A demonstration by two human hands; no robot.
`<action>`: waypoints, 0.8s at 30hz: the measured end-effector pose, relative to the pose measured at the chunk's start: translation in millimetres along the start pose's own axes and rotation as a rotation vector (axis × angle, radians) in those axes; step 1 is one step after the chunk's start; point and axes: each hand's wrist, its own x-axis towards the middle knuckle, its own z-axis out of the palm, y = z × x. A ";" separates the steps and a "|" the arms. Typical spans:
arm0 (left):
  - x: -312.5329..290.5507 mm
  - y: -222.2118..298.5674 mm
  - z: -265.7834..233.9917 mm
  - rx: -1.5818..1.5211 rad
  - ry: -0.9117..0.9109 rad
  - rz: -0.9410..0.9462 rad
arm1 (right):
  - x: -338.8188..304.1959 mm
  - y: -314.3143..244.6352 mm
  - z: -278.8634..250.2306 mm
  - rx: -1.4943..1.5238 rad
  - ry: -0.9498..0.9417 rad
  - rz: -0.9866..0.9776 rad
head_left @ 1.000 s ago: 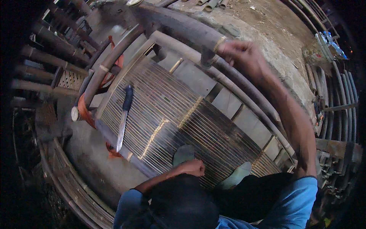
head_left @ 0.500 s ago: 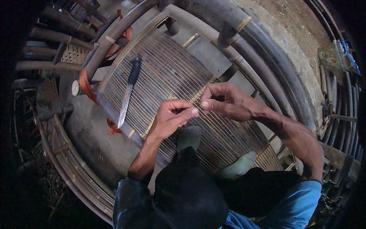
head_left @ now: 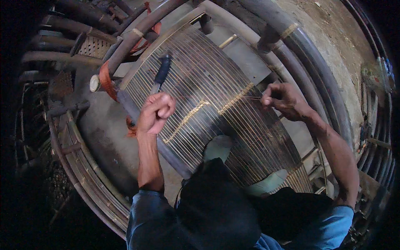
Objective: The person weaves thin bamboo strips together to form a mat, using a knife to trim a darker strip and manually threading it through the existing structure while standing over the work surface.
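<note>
Bamboo is filling most of our view: a slatted panel [head_left: 187, 62] is lying within a frame of dark rounded poles [head_left: 315, 60], and two yellow bindings [head_left: 236, 98] are crossing its slats near the middle. We are finding the knife [head_left: 163, 70] too small here for any lettering on it to be made out. The right hand [head_left: 287, 102] is hanging over the panel's far right edge, its thumb and fingertips pinching together on a thin strand [head_left: 255, 98], which is running leftward from them toward the nearer end of one binding. The left hand [head_left: 155, 113] is sitting well apart from it, over the panel's left edge, with its fingers curling together in a loose fist; whether they are holding anything, we are not able to tell. Just beyond that fist we are seeing the knife's dark handle lying on the slats, while the hand is hiding most of the blade. Two grey-green covered feet [head_left: 218, 148] are resting on the panel nearer the body, and orange strips [head_left: 107, 81] are wrapping the frame's left corner.
</note>
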 end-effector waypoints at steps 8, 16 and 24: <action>17.4 -19.2 6.8 -0.640 0.017 0.318 | -7.0 11.5 20.8 -0.019 -0.032 0.199; 18.3 -49.5 57.2 -0.197 0.346 0.241 | 24.9 -47.0 25.5 -0.263 0.471 -0.099; 24.1 -61.2 104.5 -0.326 0.454 0.159 | 47.8 -46.6 76.8 -0.168 0.363 -0.138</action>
